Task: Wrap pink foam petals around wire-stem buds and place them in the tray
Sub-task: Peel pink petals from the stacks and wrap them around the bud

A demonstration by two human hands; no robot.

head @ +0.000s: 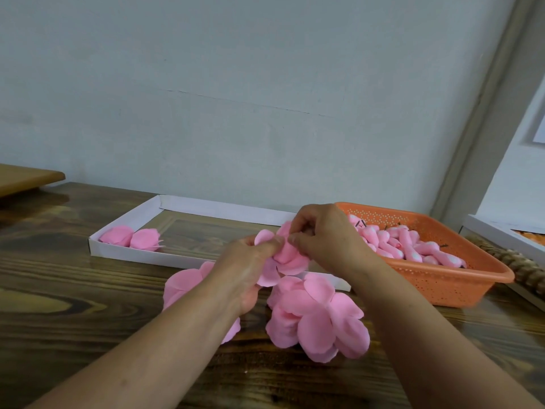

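Note:
Both hands meet above the table's middle on one pink foam petal piece (287, 258). My left hand (247, 270) grips it from below with the thumb on top. My right hand (321, 234) pinches its upper edge; any bud inside is hidden by fingers and petals. A loose stack of pink petals (321, 320) lies just below the hands, and more petals (182, 284) sit under my left forearm. The white cardboard tray (141, 214) behind holds two wrapped pink flowers (132, 237) at its left end.
An orange perforated basket (460, 278) at the right is full of pink wire-stem buds (404, 243). A braided rope-like object (519, 264) and a white frame edge (501, 228) lie further right. A wooden board (26, 177) sits at far left. The wall stands close behind.

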